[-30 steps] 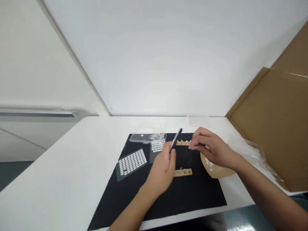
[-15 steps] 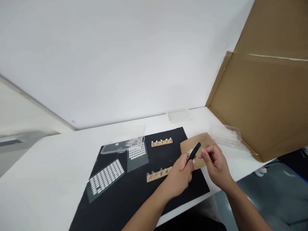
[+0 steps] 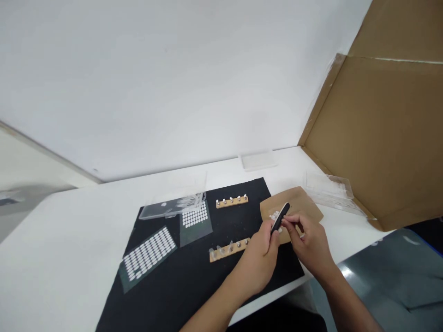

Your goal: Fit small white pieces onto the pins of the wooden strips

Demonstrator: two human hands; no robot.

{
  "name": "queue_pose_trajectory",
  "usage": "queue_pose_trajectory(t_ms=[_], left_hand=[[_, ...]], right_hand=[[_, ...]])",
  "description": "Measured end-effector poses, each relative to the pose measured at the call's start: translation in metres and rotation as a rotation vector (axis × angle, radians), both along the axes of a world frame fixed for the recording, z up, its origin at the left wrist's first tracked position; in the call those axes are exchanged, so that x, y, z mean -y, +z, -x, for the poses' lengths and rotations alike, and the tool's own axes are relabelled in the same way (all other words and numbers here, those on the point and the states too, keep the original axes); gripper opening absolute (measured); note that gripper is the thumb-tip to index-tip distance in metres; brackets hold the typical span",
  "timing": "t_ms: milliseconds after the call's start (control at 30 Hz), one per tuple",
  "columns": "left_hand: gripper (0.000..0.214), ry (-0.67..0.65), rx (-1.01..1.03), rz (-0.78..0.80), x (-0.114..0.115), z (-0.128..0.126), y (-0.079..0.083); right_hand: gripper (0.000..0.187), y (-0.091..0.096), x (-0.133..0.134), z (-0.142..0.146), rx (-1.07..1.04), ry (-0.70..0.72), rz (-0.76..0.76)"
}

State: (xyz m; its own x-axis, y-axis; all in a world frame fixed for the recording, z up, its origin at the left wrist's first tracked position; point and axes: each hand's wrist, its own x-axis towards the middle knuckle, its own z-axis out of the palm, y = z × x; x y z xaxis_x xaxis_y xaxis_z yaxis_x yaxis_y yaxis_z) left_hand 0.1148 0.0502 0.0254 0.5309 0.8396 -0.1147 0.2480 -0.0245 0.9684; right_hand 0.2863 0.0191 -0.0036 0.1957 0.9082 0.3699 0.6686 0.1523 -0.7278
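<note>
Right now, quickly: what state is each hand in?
Left hand: closed, holding black tool.
Right hand: fingers pinched at its tip; contents cannot be told.

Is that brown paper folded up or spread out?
Spread out: the brown paper lies flat across the black mat's edge, small white pieces on it.

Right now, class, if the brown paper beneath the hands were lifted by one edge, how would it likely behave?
The brown paper looks thin and flat, so probably light and floppy. The small white pieces loose on it, near the black tool in the left hand, would likely slide off.
</note>
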Motion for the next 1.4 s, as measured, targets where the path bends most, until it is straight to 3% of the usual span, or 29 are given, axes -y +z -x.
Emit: queue_pose_trajectory(t_ms=[233, 533, 700, 900, 1000, 1133, 1267, 1400], left_hand=[[0.037, -0.017, -0.136, -0.103, 0.003, -0.005, 0.005], [0.034, -0.039, -0.173, -0.338, 0.001, -0.013, -0.007], [0.033, 0.005, -0.188, -0.394, 0.003, -0.016, -0.016], [0.034, 0.03, -0.193, -0.451, 0.004, -0.016, -0.027], [0.033, 0.038, -0.207, -0.443, 0.003, -0.016, -0.027], [0.031, 0.039, -0.224, -0.438, 0.002, -0.017, -0.026], [0.033, 0.038, -0.242, -0.428, 0.0, -0.015, -0.025], [0.033, 0.045, -0.22, -0.413, 0.0, -0.015, -0.023]], right_hand=[[0.021, 0.001, 0.007, 0.001, 0.055, -0.024, 0.078], [0.023, 0.003, 0.004, -0.003, 0.34, -0.253, 0.045], [0.026, 0.004, 0.007, -0.002, 0.35, -0.126, 0.025], [0.022, 0.004, 0.004, -0.004, 0.418, -0.168, 0.07], [0.027, 0.003, 0.003, -0.004, 0.434, -0.105, 0.106], [0.024, 0.005, 0.0, -0.005, 0.436, -0.163, 0.11], [0.026, 0.006, -0.001, -0.004, 0.452, -0.032, 0.106], [0.023, 0.006, -0.004, -0.006, 0.439, -0.111, 0.123]])
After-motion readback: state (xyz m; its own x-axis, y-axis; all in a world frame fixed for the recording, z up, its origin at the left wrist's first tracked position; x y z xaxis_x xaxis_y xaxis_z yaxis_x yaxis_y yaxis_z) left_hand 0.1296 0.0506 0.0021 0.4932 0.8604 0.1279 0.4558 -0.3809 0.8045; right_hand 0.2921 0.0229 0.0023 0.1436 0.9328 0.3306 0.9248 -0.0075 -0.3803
